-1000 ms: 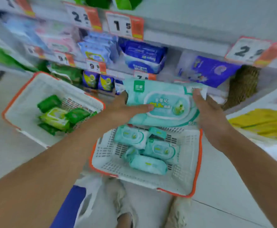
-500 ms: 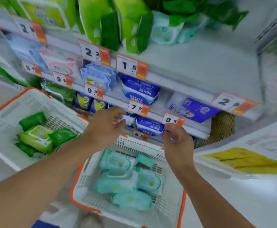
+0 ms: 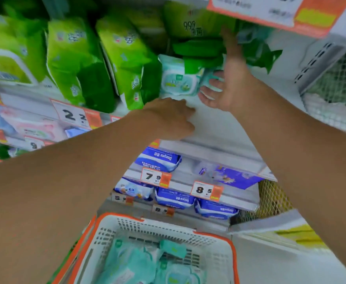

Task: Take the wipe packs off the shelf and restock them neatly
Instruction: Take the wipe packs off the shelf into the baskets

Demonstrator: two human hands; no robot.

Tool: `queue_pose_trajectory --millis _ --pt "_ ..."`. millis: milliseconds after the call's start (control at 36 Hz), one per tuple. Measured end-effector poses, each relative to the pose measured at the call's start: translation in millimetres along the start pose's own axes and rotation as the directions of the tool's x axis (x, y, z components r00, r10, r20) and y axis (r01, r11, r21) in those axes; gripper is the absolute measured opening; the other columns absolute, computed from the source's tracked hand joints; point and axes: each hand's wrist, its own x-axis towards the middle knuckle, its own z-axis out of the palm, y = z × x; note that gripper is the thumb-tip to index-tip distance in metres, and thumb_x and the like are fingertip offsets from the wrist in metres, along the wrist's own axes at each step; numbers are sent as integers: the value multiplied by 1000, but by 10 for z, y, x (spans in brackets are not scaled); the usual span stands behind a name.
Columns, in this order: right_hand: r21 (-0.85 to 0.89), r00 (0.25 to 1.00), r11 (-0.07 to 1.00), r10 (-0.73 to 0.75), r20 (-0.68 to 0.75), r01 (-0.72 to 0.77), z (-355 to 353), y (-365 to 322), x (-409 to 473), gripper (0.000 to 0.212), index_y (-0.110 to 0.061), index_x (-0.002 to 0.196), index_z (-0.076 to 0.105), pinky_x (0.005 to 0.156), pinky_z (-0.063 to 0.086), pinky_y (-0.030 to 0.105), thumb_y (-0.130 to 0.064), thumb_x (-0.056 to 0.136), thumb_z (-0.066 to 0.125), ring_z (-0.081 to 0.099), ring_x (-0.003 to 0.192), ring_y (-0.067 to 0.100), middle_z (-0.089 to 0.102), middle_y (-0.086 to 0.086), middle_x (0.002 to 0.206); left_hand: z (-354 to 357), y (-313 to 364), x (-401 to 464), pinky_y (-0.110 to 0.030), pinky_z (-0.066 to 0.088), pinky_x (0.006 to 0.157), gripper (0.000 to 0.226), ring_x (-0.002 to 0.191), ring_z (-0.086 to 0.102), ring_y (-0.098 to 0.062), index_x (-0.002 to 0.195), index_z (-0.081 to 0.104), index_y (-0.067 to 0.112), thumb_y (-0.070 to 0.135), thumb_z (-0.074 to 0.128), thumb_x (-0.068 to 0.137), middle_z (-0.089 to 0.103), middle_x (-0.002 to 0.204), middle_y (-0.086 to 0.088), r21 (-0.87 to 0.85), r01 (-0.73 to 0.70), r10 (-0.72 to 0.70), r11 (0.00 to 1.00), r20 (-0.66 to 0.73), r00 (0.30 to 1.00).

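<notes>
Reaching onto the shelf (image 3: 219,124), right hand (image 3: 227,83) spread wide beside a teal wipe pack (image 3: 177,80), left hand (image 3: 168,117) seemingly loosely curled, gripping nothing.

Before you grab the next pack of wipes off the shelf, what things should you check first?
1. Right hand free to grab: ok, open, fingers spread by the teal pack.
2. Left hand holding nothing: ok, as far as visible.
3. Teal pack reachable: ok, upright at the shelf front.
4. Dark green packs above might slip: cannot tell.
5. Room in the basket: ok.
</notes>
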Motion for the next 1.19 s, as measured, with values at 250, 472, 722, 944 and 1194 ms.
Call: queue_pose_trajectory --millis 250,472,722,944,1194 --pt "-50 995 995 88 45 -86 42 -368 216 50 -12 115 60 62 58 32 -41 80 81 66 87 24 66 10 108 -102 -11 3 -34 28 115 69 146 30 -20 148 29 51 67 52 85 25 160 16 58 -20 19 998 17 1000" --pt "101 1000 995 -6 1 6 -164 -47 -26 9 -17 86 62 41 42 15 -22 93 66 53 55 9 61 2 72 -154 -61 13 -21 39 95 40 130 48 -24 135 57 24 26 52 96 52 142 -3 -335 100 -98 937 22 995" --pt "65 994 996 59 91 -65 -817 464 -725 16 -13 104 70 67 62 33 -10 89 66 74 90 23 76 9 102 -200 165 -82 -20 41 66 43 87 61 -15 92 62 23 66 57 85 68 96 2 -882 205 -333 425 59 941" --pt "-683 854 630 -519 -17 370 -868 273 -1038 35 -24 106 66 76 59 27 -18 74 80 71 79 10 73 -5 96 -370 679 -512 -40 60 84 38 89 74 -26 83 69 25 63 68 78 73 102 -8 -978 211 -108 -5 210 972" --pt "-371 930 863 -255 265 342 -565 205 -1075 19 -16 95 73 55 48 28 -17 78 82 58 64 15 67 4 89 -185 361 -737 -62 55 83 76 96 72 -37 130 57 10 25 84 60 72 110 -17 -912 104 -287 -397 230 930"
